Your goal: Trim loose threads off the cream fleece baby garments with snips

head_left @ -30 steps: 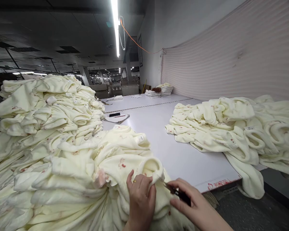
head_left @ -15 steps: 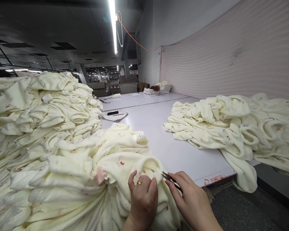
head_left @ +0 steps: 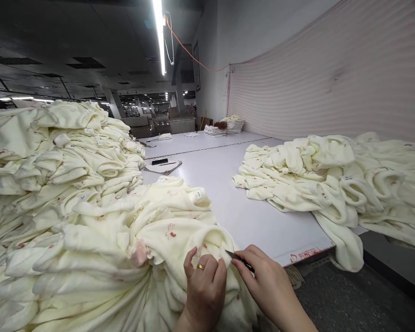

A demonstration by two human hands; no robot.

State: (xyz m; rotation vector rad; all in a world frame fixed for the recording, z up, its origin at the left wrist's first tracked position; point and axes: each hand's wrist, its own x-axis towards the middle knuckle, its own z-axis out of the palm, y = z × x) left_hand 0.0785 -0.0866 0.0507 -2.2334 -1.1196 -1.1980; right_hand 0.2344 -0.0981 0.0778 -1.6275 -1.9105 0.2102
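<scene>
My left hand (head_left: 206,281), with a gold ring on one finger, is closed on the edge of a pale yellow garment (head_left: 180,244) printed with small red figures. The pinched fold itself is hidden under the fingers. Just to its right, my right hand (head_left: 263,276) grips small dark thread snips (head_left: 241,261). Their tips point left and lie close to the cloth by my left fingertips; the blades look closed. A pink patch (head_left: 140,252) shows on the garment's left side, and a small white label (head_left: 198,195) lies near its top.
A tall heap of similar garments (head_left: 72,161) fills the left. Another pile (head_left: 304,170) hangs over the right edge of the white table (head_left: 210,161). Farther back lie a black object on papers (head_left: 162,167) and stacked white cloths (head_left: 233,124).
The snips' blades have come together, and their tips have moved slightly left toward my left fingertips. My left hand keeps its hold. The whole view has shifted slightly.
</scene>
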